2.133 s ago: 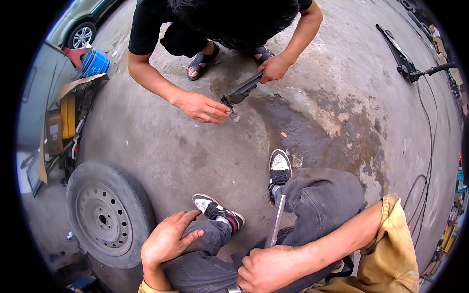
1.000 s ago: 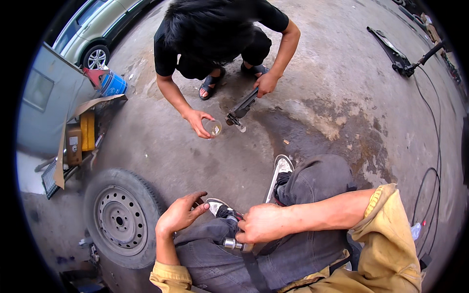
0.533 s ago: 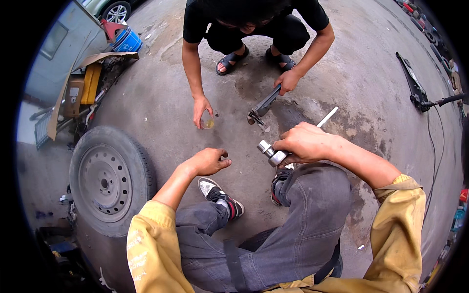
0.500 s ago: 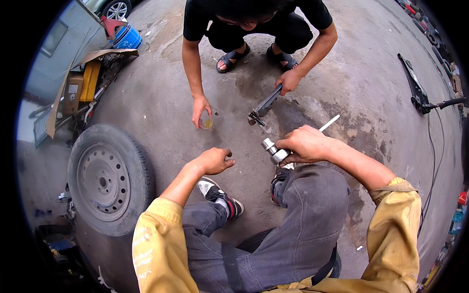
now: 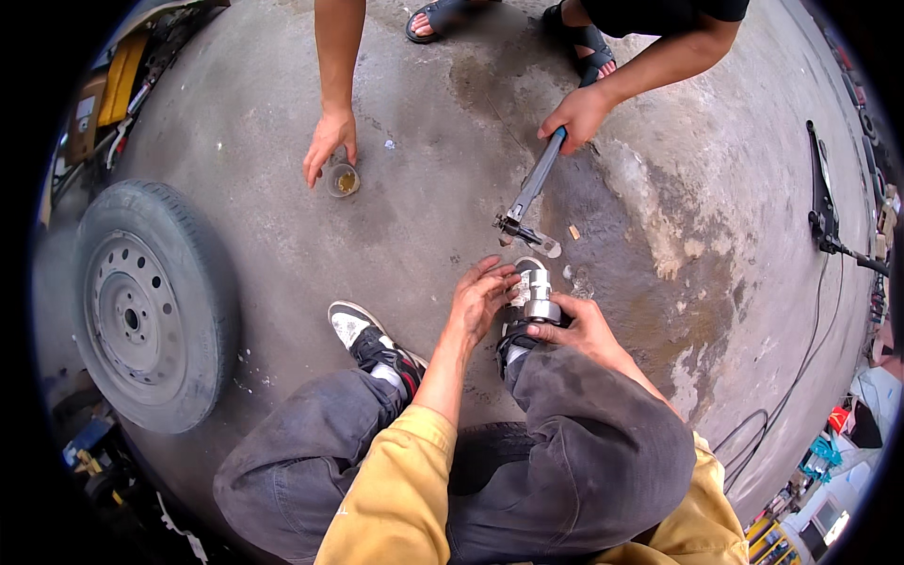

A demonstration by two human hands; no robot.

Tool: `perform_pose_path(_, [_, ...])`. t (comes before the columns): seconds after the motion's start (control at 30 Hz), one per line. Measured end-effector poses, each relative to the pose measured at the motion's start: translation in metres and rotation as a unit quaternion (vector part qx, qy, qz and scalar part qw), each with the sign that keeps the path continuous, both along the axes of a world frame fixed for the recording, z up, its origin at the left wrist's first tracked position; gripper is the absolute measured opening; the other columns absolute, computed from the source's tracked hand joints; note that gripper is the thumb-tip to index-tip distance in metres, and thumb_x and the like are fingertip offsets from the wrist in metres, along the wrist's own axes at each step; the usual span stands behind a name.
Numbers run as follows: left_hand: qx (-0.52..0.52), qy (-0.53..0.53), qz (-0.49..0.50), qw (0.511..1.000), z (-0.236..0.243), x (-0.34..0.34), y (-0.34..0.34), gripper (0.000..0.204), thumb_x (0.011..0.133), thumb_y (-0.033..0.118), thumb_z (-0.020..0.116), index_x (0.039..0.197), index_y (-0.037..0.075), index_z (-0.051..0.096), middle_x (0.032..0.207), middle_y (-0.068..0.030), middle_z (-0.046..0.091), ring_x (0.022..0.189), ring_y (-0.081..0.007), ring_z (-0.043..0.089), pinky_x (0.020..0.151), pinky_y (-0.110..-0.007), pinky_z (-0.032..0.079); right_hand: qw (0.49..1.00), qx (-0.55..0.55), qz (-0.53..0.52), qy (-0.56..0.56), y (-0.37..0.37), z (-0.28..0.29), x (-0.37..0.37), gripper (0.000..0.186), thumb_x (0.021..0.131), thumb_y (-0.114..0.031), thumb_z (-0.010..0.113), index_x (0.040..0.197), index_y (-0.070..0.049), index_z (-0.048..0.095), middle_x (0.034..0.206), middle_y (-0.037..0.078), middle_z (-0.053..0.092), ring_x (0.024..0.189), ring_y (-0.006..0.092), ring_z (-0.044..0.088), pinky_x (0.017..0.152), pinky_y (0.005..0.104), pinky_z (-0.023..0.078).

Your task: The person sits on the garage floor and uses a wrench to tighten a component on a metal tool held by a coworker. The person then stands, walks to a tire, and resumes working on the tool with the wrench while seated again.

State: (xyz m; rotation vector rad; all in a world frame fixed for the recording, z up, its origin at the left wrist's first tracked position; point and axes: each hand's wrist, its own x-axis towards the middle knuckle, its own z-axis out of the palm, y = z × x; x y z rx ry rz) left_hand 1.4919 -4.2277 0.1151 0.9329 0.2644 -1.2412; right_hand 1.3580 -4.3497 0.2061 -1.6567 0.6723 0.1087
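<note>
My right hand (image 5: 586,325) is wrapped around a shiny stepped metal cylinder (image 5: 540,299), held upright in front of my right knee. Just left of that part, my left hand (image 5: 485,294) has its fingers spread, with nothing visible in it. Across from me, a co-worker's hand (image 5: 579,115) grips a long grey tool (image 5: 534,184) with a blue handle end. Its dark jaws point at my metal part, and a small rounded clear piece shows beside them. The co-worker's other hand (image 5: 330,143) is at a small clear cup (image 5: 344,180) with amber stuff inside.
A wheel with a tyre (image 5: 155,306) lies at the left. My shoes (image 5: 372,344) are on the stained concrete floor (image 5: 282,254). At the right is a black long-handled metal device (image 5: 824,202), with a dark cable (image 5: 799,377) trailing nearby. Boxes (image 5: 87,113) stand upper left.
My left hand has moved right, up to the metal cylinder, and its fingers have spread. The cylinder is now more upright. A white stick by my right hand no longer shows. The view has shifted.
</note>
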Motion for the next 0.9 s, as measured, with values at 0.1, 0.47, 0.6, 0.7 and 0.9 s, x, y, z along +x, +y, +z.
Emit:
perform_pose_path(0.1, [0.087, 0.009, 0.046, 0.995, -0.003, 0.004, -0.007, 0.041, 0.090, 0.023, 0.052, 0.121, -0.003, 0.044, 0.113, -0.0169, 0.056, 0.102, -0.0268, 0.056, 0.085, -0.040, 0.047, 0.999, -0.011, 0.010, 0.028, -0.014, 0.020, 0.018, 0.043, 0.082, -0.033, 0.068, 0.103, 0.003, 0.059, 0.083, 0.017, 0.063, 0.075, 0.0237, 0.063, 0.068, 0.0352, 0.048])
perform_pose_path(0.47, [0.162, -0.113, 0.115, 0.974, 0.032, 0.065, 0.002, 0.042, 0.091, 0.046, 0.049, 0.092, 0.005, 0.046, 0.063, 0.0001, 0.042, 0.049, -0.0125, 0.044, 0.047, -0.028, 0.041, 0.943, -0.219, 0.217, -0.127, 0.016, 0.017, 0.087, 0.036, 0.082, -0.015, 0.061, 0.113, 0.003, 0.053, 0.101, 0.020, 0.059, 0.089, 0.0347, 0.057, 0.083, 0.0397, 0.046])
perform_pose_path(0.6, [0.222, -0.159, -0.140, 0.952, 0.047, 0.070, -0.007, 0.047, 0.090, 0.053, 0.047, 0.095, 0.006, 0.046, 0.061, 0.0018, 0.038, 0.042, -0.0044, 0.027, 0.037, -0.022, 0.021, 0.922, -0.333, -0.161, -0.113, -0.045, 0.020, 0.063, 0.018, 0.085, -0.012, 0.060, 0.098, 0.000, 0.062, 0.085, 0.013, 0.064, 0.078, 0.0251, 0.062, 0.075, 0.0351, 0.048])
perform_pose_path(0.7, [0.203, -0.092, -0.187, 0.957, 0.058, 0.049, -0.023, 0.050, 0.090, 0.058, 0.043, 0.097, 0.009, 0.045, 0.059, 0.0021, 0.037, 0.042, -0.0048, 0.028, 0.038, -0.022, 0.021, 0.953, -0.215, -0.212, -0.011, -0.111, -0.013, 0.037, 0.034, 0.094, -0.029, 0.050, 0.104, 0.002, 0.060, 0.090, 0.012, 0.064, 0.081, 0.0162, 0.059, 0.073, 0.0302, 0.048])
perform_pose_path(0.9, [0.183, -0.028, -0.130, 0.974, 0.053, 0.025, -0.026, 0.050, 0.089, 0.060, 0.043, 0.097, 0.010, 0.045, 0.056, 0.0025, 0.038, 0.040, -0.0048, 0.029, 0.036, -0.021, 0.022, 0.976, 0.064, -0.206, 0.033, -0.110, -0.039, 0.003, 0.049, 0.097, -0.040, 0.042, 0.110, 0.004, 0.057, 0.091, 0.006, 0.062, 0.084, 0.0118, 0.056, 0.070, 0.0281, 0.047])
